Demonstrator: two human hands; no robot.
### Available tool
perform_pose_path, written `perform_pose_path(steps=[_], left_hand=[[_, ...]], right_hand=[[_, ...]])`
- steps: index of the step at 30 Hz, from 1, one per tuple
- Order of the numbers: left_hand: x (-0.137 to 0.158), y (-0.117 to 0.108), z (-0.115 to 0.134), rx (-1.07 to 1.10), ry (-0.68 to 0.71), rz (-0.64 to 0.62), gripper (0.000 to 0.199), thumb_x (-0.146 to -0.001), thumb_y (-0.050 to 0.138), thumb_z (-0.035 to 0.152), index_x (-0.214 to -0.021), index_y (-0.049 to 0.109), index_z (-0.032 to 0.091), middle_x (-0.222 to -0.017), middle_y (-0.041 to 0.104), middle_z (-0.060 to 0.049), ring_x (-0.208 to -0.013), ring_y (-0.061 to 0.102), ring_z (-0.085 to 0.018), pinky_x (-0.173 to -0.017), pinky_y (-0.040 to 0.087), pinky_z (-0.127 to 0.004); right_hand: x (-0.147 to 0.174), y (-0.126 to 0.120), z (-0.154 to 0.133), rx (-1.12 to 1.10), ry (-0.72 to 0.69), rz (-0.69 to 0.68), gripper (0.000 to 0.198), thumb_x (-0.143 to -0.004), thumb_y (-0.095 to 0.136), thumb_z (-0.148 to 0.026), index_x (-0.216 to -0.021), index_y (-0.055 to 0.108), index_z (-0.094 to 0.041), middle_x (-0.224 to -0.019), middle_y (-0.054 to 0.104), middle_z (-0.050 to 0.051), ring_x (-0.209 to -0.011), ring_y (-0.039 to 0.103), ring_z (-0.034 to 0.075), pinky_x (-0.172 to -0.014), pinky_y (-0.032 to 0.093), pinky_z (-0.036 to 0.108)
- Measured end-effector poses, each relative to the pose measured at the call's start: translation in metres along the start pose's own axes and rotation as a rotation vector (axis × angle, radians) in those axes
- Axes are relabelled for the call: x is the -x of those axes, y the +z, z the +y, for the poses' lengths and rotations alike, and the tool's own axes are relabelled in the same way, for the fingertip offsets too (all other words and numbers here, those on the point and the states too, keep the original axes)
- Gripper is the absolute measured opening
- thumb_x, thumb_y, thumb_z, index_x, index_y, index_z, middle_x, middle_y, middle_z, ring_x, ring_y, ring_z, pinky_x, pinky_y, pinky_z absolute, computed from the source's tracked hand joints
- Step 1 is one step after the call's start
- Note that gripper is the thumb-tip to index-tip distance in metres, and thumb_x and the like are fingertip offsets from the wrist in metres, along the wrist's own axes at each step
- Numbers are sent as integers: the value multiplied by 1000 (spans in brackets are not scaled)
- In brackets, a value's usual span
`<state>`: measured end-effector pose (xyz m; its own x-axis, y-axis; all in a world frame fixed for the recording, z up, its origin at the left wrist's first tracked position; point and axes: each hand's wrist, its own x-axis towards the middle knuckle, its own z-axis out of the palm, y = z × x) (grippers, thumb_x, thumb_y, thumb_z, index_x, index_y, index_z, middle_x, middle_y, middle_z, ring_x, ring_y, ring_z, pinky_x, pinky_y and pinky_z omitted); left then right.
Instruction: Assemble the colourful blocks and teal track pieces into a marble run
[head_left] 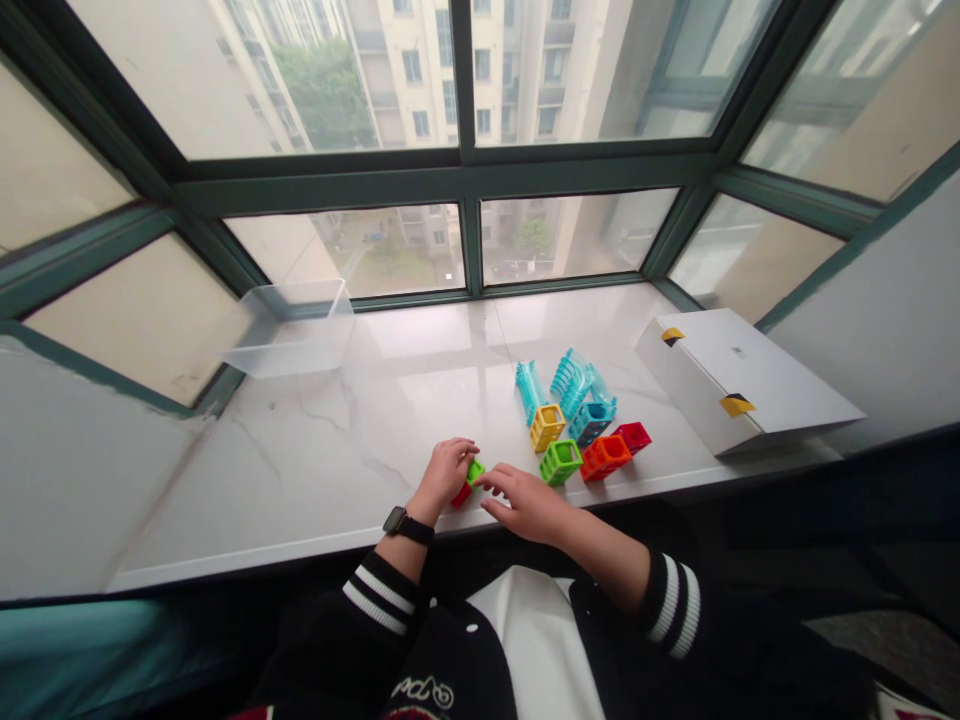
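My left hand [448, 470] curls round a small green block [475, 471] and a red block [461, 495] on the sill, low in the middle of the view. The hand partly covers both, and I cannot tell whether they are joined. Close on their right, my right hand [529, 500] has its fingers stretched out and apart, with fingertips near the green block. Right of my hands stand more hollow toy blocks: green [560, 462], yellow [547, 427], blue [590, 424], orange [605, 457] and dark red [634, 437].
Turquoise see-through track pieces [574, 382] lie behind the blocks. A clear plastic bin [296, 350] stands at the back left of the white marble sill [330, 460]. On the right sits a white box [750, 375] with yellow-black tape. Green-framed windows [469, 180] enclose the sill.
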<state>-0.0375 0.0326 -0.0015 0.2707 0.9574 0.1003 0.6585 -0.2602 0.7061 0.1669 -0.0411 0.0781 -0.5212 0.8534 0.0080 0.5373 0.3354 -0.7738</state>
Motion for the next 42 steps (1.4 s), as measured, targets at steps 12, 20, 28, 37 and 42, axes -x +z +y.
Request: perform_pose_path(steps=[12, 20, 28, 37, 42], left_hand=[[12, 14, 5, -77, -69, 82, 25, -102, 51, 29, -98, 74, 22, -103, 71, -8, -103, 65, -25, -99, 48, -43], [13, 12, 3, -94, -71, 76, 28, -104, 46, 30, -100, 73, 23, -104, 70, -8, -103, 64, -25, -99, 48, -43], [16, 12, 1, -130, -72, 103, 28, -104, 46, 32, -101, 73, 23, -105, 71, -8, -102, 64, -26, -97, 48, -42], [18, 10, 2, -115, -93, 107, 30, -105, 43, 29, -102, 72, 22, -105, 72, -9, -104, 65, -25, -100, 50, -44], [32, 1, 14, -110, -44, 157, 31, -101, 45, 23, -123, 68, 23, -138, 65, -12, -132, 57, -29, -117, 44, -51]], right_hand=[[-4, 28, 25, 239, 123, -99, 27, -93, 70, -30, -120, 68, -26, -115, 73, 8, -102, 71, 28, -86, 52, 35], [-2, 29, 30, 246, 168, -41, 13, -93, 69, -27, -105, 66, -24, -104, 76, 6, -95, 71, 24, -79, 47, 31], [2, 29, 31, 283, 198, 16, 25, -85, 80, -36, -97, 64, -21, -98, 71, 6, -89, 68, 24, -77, 49, 32], [7, 12, 12, -166, 35, 275, 34, -86, 69, -22, -117, 57, -24, -108, 70, 4, -94, 70, 19, -85, 61, 35], [9, 8, 14, -306, -27, 376, 50, -86, 65, -17, -134, 53, -27, -128, 67, 8, -111, 70, 22, -94, 64, 41]])
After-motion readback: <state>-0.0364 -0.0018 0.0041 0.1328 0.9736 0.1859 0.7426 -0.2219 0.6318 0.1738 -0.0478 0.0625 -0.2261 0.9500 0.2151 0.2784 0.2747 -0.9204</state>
